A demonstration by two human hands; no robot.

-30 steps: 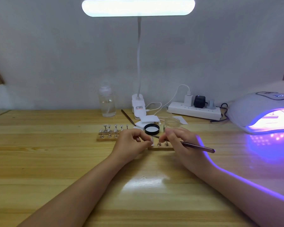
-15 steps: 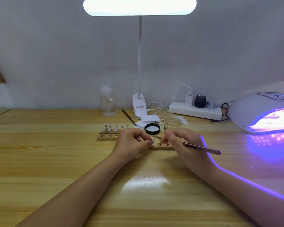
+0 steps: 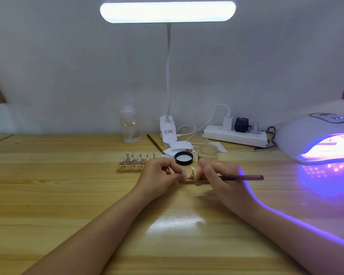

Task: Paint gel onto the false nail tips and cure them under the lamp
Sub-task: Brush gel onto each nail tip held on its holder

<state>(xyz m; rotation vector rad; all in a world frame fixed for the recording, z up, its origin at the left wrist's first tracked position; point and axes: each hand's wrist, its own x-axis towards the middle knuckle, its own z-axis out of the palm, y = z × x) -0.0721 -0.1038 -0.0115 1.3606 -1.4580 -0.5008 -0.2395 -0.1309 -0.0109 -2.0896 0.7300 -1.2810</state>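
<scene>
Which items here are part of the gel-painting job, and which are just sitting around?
In use: nail tip pinched by the left hand; brush held in the right hand; near wooden stand; far stand of tips; open jar; black lid; curing lamp.

Lying about: clear bottle; power strip; spare tool; desk lamp.

wall (image 3: 68, 66): plain, pale grey
desk (image 3: 48, 195): light wood planks, against the wall
desk lamp (image 3: 167, 11): white bar, lit, overhead
glow: violet on the desk's right
</scene>
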